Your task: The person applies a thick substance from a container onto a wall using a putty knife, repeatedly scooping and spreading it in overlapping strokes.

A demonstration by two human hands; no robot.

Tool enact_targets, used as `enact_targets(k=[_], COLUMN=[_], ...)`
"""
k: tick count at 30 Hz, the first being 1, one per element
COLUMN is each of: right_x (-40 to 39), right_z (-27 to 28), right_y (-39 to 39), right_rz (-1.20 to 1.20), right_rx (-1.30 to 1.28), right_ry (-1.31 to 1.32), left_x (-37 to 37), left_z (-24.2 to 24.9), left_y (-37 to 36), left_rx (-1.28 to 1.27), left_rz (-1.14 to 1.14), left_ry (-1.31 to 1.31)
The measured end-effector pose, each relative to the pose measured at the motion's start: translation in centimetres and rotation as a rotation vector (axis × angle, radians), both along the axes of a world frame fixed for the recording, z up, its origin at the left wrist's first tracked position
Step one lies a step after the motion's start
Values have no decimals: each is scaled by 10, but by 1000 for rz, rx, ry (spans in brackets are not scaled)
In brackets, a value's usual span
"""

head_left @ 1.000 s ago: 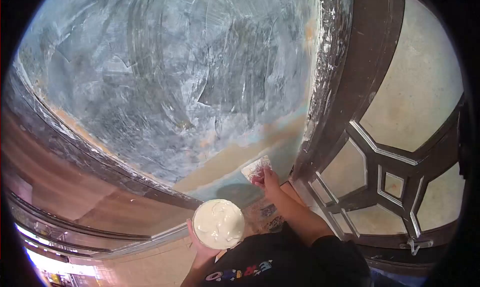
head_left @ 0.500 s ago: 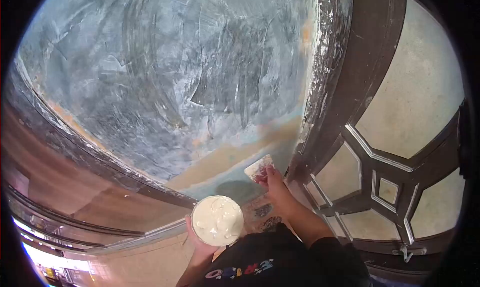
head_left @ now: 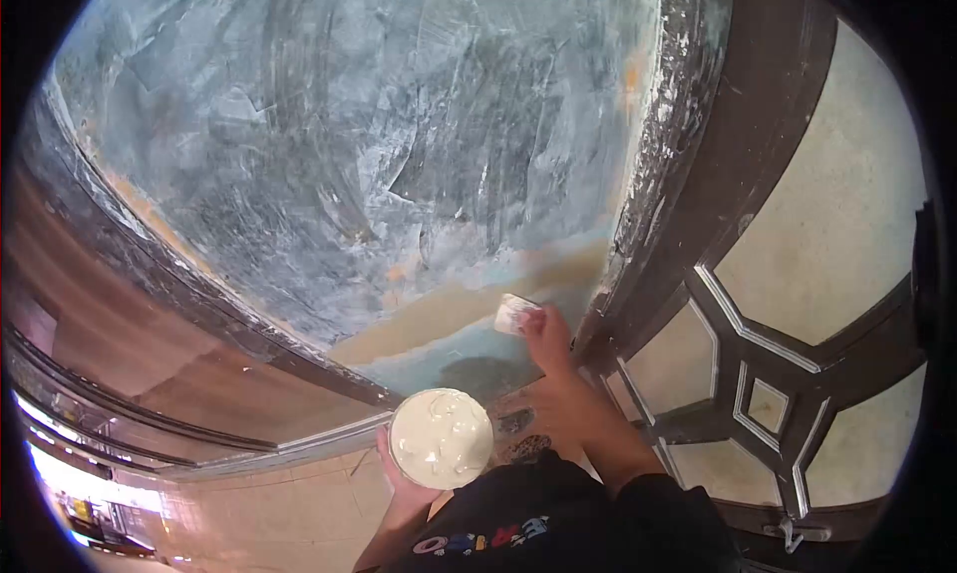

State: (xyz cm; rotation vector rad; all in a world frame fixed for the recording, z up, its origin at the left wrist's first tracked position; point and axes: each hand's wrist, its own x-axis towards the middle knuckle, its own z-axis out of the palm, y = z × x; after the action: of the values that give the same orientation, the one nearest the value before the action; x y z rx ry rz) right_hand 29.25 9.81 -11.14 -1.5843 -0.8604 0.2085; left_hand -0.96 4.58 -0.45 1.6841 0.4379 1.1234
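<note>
My left hand [head_left: 404, 485] is wrapped round the side of a round tub of creamy white filler paste [head_left: 442, 437], held upright in front of my chest. The paste nearly fills the tub, its surface lumpy and glossy. In my right hand [head_left: 544, 336] I grip a small flat putty scraper [head_left: 513, 314], whose pale blade is smeared with white. That blade overlaps the lower right of the wall [head_left: 439, 154] in this view, by the tan and light blue bands. Grey-blue patches with streaky white smears cover the wall above.
Dark wooden trim with flaking white marks [head_left: 653, 154] borders the wall on the right. Beyond it stands a brown panelled door [head_left: 743, 324] with a latch [head_left: 793, 533] low down. Brown wood panelling [head_left: 140, 304] runs along the left, above a tiled floor [head_left: 289, 513].
My right hand with the scraper has risen slightly, and the blade has turned. The tub remains in my left hand. The view has shifted a little.
</note>
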Motion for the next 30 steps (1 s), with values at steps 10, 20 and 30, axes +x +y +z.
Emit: enact_targets(k=[10,20,30], right_x=[-31,-40,57], right_z=[44,37,37], right_y=[29,13,-15], right_rz=[65,136,-131], right_rx=[-24,-47,-151], right_ry=[-202,-262,-242], left_x=[-12,-12,-17], left_z=[-23,-23,-39], left_y=[-5,-2,10], left_rx=[-471,61,71], left_rz=[28,103,92], left_ry=[-36,22,19])
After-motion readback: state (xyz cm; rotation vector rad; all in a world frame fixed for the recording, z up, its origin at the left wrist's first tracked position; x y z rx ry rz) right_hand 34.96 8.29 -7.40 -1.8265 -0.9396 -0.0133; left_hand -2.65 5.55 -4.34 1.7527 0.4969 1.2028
